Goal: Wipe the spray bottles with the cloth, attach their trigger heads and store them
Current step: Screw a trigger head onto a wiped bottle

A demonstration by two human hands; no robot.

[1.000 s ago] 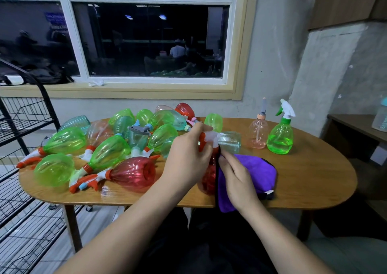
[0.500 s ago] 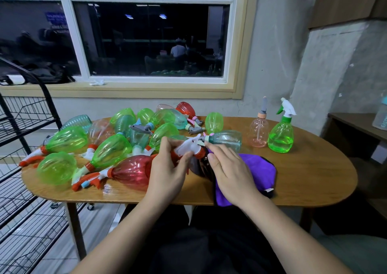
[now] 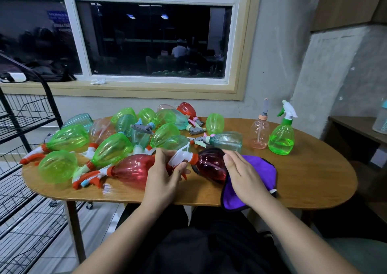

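Gripping the white trigger head [image 3: 181,156] of a dark red spray bottle [image 3: 211,165], the left hand [image 3: 165,175] steadies it beside the bottle pile [image 3: 109,146] while the right hand [image 3: 243,173], fingers loosely flat, presses the purple cloth [image 3: 257,175] on it: wiping, probably storage next.

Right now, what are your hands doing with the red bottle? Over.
Left hand grips the white trigger head. Right hand presses the purple cloth against the dark red bottle. Bottle pile crowds the left.
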